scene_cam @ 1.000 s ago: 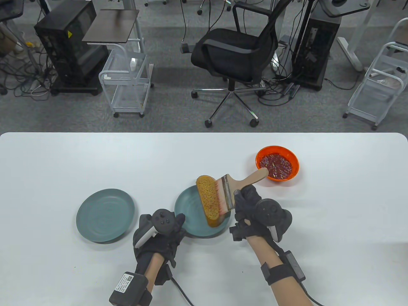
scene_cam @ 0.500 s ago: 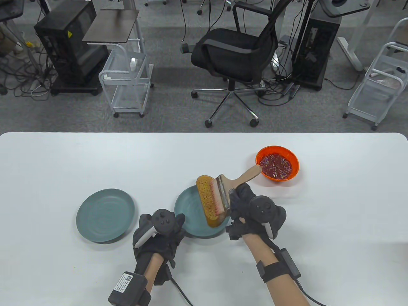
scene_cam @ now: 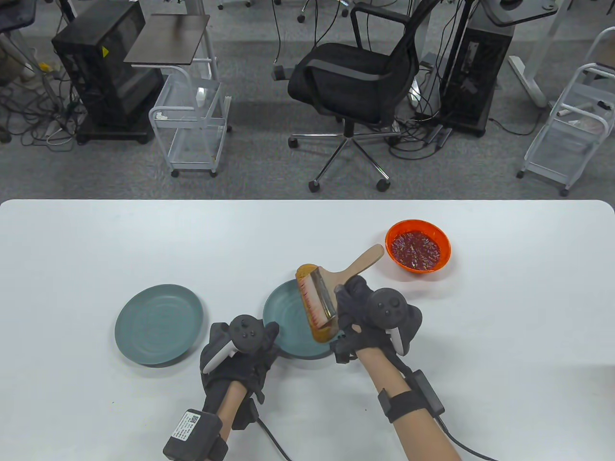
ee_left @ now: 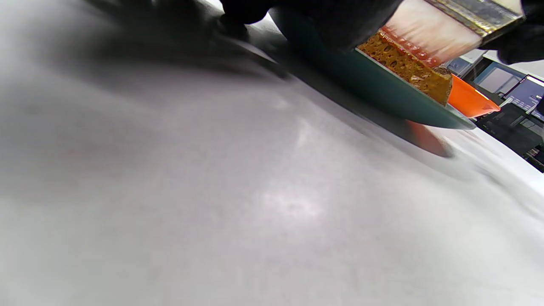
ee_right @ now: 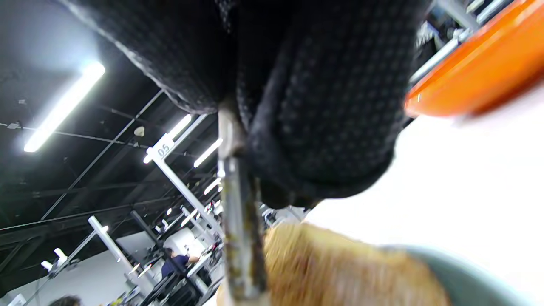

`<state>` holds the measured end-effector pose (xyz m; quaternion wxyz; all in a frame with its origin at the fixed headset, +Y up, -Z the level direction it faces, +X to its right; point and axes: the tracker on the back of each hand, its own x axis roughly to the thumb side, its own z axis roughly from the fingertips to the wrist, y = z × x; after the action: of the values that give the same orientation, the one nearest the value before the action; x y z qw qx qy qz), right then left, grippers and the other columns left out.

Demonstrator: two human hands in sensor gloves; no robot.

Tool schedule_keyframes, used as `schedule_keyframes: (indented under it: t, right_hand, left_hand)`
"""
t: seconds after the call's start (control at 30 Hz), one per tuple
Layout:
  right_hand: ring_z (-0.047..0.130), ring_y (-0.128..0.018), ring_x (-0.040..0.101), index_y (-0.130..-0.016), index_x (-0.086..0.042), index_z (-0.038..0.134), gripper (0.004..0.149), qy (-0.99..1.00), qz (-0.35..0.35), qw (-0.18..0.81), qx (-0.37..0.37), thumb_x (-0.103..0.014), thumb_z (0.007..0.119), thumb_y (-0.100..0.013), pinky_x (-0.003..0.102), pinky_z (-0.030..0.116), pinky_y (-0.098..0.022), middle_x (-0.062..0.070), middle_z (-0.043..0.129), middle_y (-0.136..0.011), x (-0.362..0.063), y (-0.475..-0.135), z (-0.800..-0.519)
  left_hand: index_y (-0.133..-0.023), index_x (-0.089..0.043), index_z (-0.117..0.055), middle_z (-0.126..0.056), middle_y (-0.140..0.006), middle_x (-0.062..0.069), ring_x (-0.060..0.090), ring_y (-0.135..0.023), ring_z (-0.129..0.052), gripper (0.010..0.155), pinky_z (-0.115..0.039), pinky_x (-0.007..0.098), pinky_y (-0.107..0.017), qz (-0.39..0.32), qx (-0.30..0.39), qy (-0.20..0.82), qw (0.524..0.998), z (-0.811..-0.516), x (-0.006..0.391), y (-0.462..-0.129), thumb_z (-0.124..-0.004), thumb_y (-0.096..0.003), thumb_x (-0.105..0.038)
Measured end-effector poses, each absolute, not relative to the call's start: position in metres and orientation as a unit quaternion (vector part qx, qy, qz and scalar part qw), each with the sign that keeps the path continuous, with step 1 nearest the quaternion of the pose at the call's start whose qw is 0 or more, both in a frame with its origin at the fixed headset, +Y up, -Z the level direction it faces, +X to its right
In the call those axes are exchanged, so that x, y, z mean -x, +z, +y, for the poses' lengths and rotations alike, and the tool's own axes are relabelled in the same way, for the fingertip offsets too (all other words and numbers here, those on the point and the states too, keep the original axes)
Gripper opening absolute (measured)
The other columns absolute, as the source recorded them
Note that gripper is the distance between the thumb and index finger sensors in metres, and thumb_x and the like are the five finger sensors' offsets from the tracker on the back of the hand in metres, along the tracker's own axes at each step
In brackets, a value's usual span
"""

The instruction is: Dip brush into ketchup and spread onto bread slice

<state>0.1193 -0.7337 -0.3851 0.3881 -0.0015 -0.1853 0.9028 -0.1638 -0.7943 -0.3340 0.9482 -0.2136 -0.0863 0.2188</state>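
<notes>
Left of the gripping fingers (scene_cam: 353,293) — brush (scene_cam: 323,293) bristles on bread slice (scene_cam: 321,331).

Right hand (scene_cam: 372,319) gripping brush (scene_cam: 331,283) on bread slice (scene_cam: 319,326), left hand (scene_cam: 240,353) at teal plate (scene_cam: 283,312).

A white table (scene_cam: 96,240) with rounded far corners carries three dishes. An empty teal plate (scene_cam: 159,323) sits toward the near left, and a second teal plate (scene_cam: 283,307) near the middle holds a bread slice (scene_cam: 321,331). An orange bowl (scene_cam: 418,245) of red sauce stands farther back on the right, apart from both plates.
</notes>
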Motion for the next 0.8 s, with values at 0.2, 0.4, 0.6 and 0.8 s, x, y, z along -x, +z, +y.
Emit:
schedule_keyframes:
  t: [0.2, 0.4, 0.6, 0.8]
  right_hand:
    - [0.114, -0.040, 0.029, -0.085, 0.001, 0.077, 0.045, 0.899, -0.206, 0.388, 0.002, -0.027, 0.086, -0.051, 0.027, 0.103, -0.022, 0.025, 0.091, -0.068, -0.125, -0.387, -0.723]
    - [0.115, -0.040, 0.029, -0.085, 0.001, 0.077, 0.045, 0.916, -0.167, 0.364, -0.020, -0.026, 0.086, -0.050, 0.027, 0.103, -0.021, 0.026, 0.091, -0.067, -0.098, -0.396, -0.727]
    - [0.115, -0.041, 0.028, -0.085, 0.001, 0.077, 0.045, 0.924, -0.234, 0.302, -0.006, -0.027, 0.086, -0.050, 0.026, 0.104, -0.022, 0.025, 0.091, -0.068, -0.114, -0.396, -0.716]
    - [0.114, -0.044, 0.032, -0.086, 0.000, 0.076, 0.045, 0.892, -0.168, 0.418, -0.025, -0.025, 0.086, -0.051, 0.030, 0.104, -0.024, 0.026, 0.089, -0.071, -0.093, -0.401, -0.720]
  left_hand:
    - [-0.116, -0.024, -0.045, -0.038, -0.119, 0.018, 0.045, -0.109, -0.028, 0.055, -0.034, 0.061, -0.071, -0.088, 0.214, 0.219, 0.948, -0.794, 0.164, -0.334, -0.062, -0.0659, -0.039]
    - [-0.116, -0.024, -0.045, -0.038, -0.119, 0.018, 0.045, -0.109, -0.028, 0.055, -0.034, 0.062, -0.071, -0.087, 0.214, 0.218, 0.948, -0.794, 0.164, -0.334, -0.062, -0.0660, -0.039]
    - [-0.116, -0.024, -0.045, -0.037, -0.119, 0.018, 0.045, -0.109, -0.028, 0.055, -0.034, 0.062, -0.071, -0.088, 0.214, 0.218, 0.948, -0.794, 0.164, -0.334, -0.062, -0.0659, -0.040]
    - [-0.116, -0.024, -0.045, -0.038, -0.119, 0.018, 0.045, -0.109, -0.028, 0.055, -0.034, 0.061, -0.071, -0.088, 0.215, 0.219, 0.948, -0.794, 0.164, -0.334, -0.062, -0.0659, -0.040]
